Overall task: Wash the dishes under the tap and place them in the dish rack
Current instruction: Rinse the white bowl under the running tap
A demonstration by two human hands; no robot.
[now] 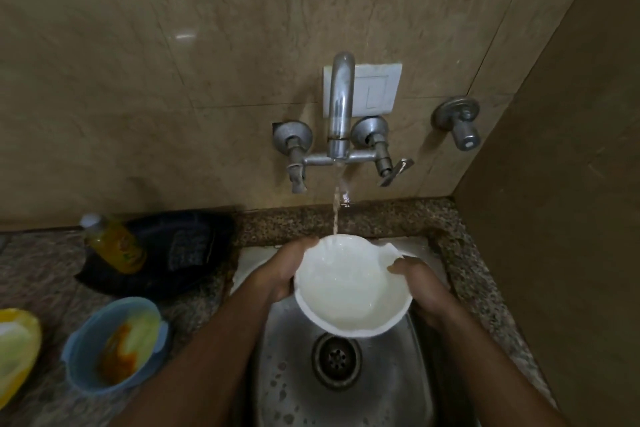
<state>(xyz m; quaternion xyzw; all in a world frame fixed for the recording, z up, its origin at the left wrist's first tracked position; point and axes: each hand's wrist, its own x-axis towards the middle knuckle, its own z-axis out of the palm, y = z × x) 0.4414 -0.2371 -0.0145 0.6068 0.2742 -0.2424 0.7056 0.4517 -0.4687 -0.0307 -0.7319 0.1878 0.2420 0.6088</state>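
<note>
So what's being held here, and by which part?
A white bowl, held by opposite sides of its rim: left hand on one side, right hand on the other.

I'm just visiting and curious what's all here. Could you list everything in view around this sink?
bowl: one, white, held under the running water
tap: one, metal, on the wall, water running
sink: one, steel, below the bowl
bottle: one, yellow with white cap, counter at left
blue bowl: one, orange residue inside, counter at left
yellow container: one, far left edge
switch plate: one, white, behind the tap
left hand: grips the bowl's left rim
right hand: grips the bowl's right rim
</note>
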